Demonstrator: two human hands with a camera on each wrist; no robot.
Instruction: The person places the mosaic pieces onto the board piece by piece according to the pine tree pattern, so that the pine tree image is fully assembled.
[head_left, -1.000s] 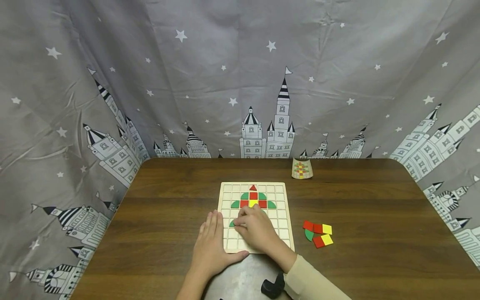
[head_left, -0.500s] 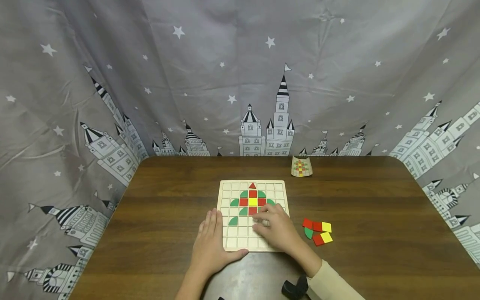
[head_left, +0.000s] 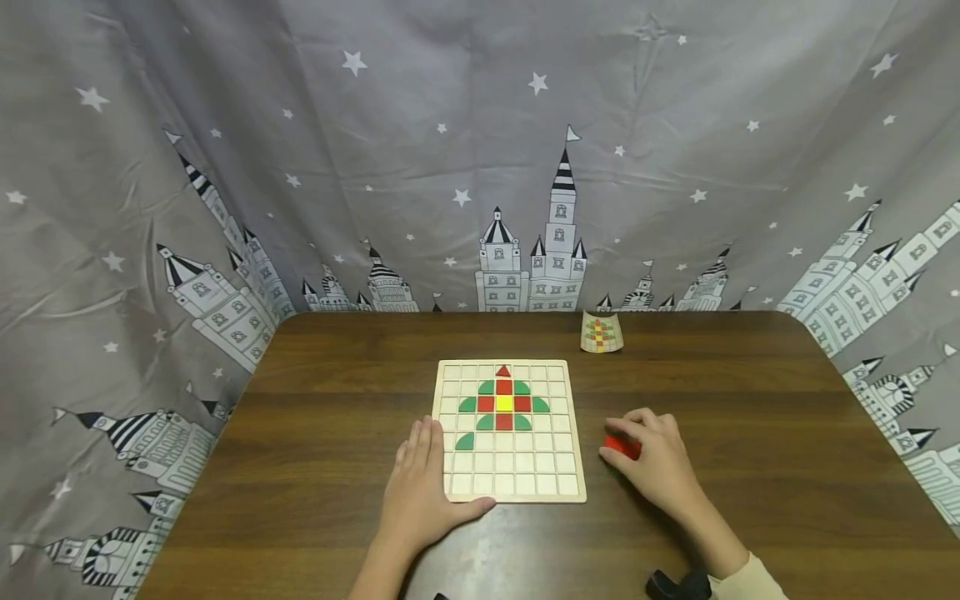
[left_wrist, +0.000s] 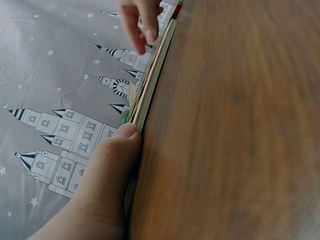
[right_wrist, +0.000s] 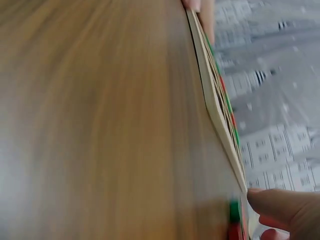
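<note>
A square wooden grid board [head_left: 544, 483] lies on the table. On it, red and green tiles surround a yellow square [head_left: 504, 403], topped by a red triangle [head_left: 503, 372]; a green quarter-round tile [head_left: 465, 442] sits lower left. My left hand [head_left: 417, 496] rests against the board's lower-left corner, fingers straight along its left side, thumb along the front edge. Right of the board, my right hand [head_left: 658, 462] is over loose tiles, thumb and forefinger apart around red tiles [head_left: 623, 447]. That hand covers the other loose tiles in the head view; the right wrist view shows a green tile [right_wrist: 234, 211] edge-on.
A small curled pattern card [head_left: 602, 333] stands at the back of the brown wooden table [head_left: 345, 392]. A grey curtain [head_left: 420, 167] printed with castles and stars hangs behind the table.
My right hand has left the green quarter-round tile on the board, and moved right to the loose tiles. My left hand has stayed at the board's corner.
</note>
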